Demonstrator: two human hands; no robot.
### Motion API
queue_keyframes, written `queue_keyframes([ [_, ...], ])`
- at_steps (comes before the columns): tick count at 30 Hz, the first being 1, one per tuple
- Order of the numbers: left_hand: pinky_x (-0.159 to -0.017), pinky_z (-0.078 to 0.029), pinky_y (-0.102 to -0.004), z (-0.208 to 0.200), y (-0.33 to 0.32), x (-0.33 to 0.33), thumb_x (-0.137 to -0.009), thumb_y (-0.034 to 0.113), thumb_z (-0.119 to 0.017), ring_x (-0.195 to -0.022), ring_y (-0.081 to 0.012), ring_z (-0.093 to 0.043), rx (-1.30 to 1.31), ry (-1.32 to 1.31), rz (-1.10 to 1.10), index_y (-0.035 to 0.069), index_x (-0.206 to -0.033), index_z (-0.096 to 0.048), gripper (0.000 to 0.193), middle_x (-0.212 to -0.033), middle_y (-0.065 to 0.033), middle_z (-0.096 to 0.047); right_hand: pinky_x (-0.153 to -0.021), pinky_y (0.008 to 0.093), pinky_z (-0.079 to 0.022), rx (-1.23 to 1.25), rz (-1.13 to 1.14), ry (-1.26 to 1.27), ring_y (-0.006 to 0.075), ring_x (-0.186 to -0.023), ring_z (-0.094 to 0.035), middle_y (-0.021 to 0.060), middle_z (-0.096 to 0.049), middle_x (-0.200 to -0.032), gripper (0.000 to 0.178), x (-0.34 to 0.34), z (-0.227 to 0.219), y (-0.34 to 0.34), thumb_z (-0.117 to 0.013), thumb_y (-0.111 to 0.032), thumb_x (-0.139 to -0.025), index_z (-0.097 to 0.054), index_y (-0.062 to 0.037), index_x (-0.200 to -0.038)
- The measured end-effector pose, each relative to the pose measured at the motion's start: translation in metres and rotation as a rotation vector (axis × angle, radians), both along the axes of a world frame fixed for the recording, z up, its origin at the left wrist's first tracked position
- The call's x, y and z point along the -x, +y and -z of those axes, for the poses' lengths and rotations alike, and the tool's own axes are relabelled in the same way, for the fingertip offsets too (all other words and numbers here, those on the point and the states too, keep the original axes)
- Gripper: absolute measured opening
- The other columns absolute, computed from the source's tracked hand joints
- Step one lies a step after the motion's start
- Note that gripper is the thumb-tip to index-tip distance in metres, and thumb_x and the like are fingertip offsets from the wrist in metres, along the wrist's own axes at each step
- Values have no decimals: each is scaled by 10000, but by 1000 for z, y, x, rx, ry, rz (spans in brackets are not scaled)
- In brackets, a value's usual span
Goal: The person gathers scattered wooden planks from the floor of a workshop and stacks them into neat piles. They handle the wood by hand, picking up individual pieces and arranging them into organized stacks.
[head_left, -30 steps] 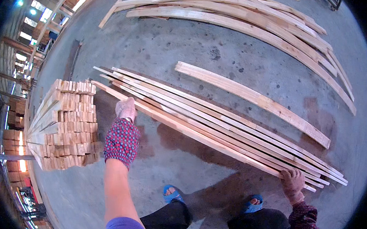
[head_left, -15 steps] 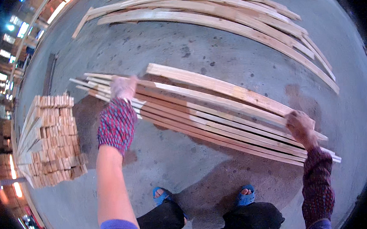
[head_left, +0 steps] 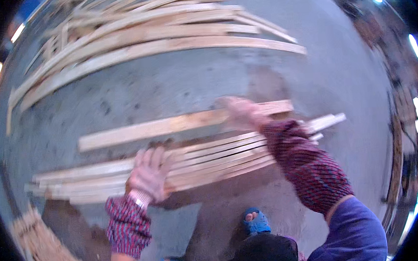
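Note:
My left hand [head_left: 148,175], in a pale glove below a red-and-blue knitted sleeve cover, lies over a bundle of long wooden strips [head_left: 210,154], its fingers stretched out across them. The strips rest side by side on the floor with uneven ends. Beyond them lies a single wooden plank [head_left: 156,128], apart from the bundle. My right hand [head_left: 241,113] is over this plank near its right end; motion smears its fingers, so their grip is not clear. My right forearm crosses above the bundle's right part.
Across the floor at the far left, long planks [head_left: 165,47] lie in a loose heap. A stack of short wooden pieces [head_left: 48,245] stands at the lower left. My feet in blue sandals [head_left: 256,222] are close to the bundle. Wall clutter [head_left: 397,85] lines the right side.
My view has swung to the right. The left hand has flattened out on the bundle, while the right hand has left the bundle's right end and reached over to the single plank.

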State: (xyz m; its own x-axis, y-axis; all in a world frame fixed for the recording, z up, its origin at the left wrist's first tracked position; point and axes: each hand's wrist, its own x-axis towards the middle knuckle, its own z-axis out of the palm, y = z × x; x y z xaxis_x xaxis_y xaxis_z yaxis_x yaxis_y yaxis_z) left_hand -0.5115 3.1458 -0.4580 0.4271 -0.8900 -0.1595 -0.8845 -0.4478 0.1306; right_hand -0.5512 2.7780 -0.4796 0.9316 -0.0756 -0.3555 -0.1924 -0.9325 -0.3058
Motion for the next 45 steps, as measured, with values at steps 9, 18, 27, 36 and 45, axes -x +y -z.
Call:
queue_keyframes([
  [9,-1129,-183,-598,-1,-14,5,-494,466,-817,-1270,-383,-376,-110,-19,-89,117,-1341,-510,966,-1351,-182,-411,-666,440,-554,251,-220,-386,313,-856,-672,142,-625,-943,339,-52,8,15,-719,-250,-687,-678,-81,-978],
  [18,-1143,-164,-582,5,-21,-62,-484,404,-836,-1299,-389,-364,-55,-18,-50,93,-1389,-442,1035,-1352,-198,-422,-754,429,-547,17,24,-392,320,-910,-645,118,-586,-1033,378,-48,-60,45,-721,-237,-680,-660,-141,-1041],
  [27,-1159,-79,-622,105,6,-80,-688,553,-647,-1430,-367,-204,687,936,-332,163,-1485,-322,944,-1508,-152,-321,-706,441,-535,-26,100,-351,331,-858,-648,119,-598,-941,278,112,-55,88,-713,-304,-735,-650,-129,-941],
  [36,-1199,-81,-513,-16,-7,-41,-622,706,-693,-1452,-362,-167,-239,-42,-308,142,-1485,-351,1087,-1560,-118,-257,-815,431,-530,106,303,-86,305,-954,-637,96,-606,-987,242,135,-32,110,-664,-239,-753,-671,-135,-971],
  [45,-904,-464,-512,64,52,3,-742,378,-704,-1152,-380,-520,286,-166,-1111,64,-1388,-373,791,-1359,-213,-474,-744,388,-518,180,30,-286,243,-879,-637,33,-618,-911,152,111,-10,98,-645,-272,-708,-643,-158,-808],
])
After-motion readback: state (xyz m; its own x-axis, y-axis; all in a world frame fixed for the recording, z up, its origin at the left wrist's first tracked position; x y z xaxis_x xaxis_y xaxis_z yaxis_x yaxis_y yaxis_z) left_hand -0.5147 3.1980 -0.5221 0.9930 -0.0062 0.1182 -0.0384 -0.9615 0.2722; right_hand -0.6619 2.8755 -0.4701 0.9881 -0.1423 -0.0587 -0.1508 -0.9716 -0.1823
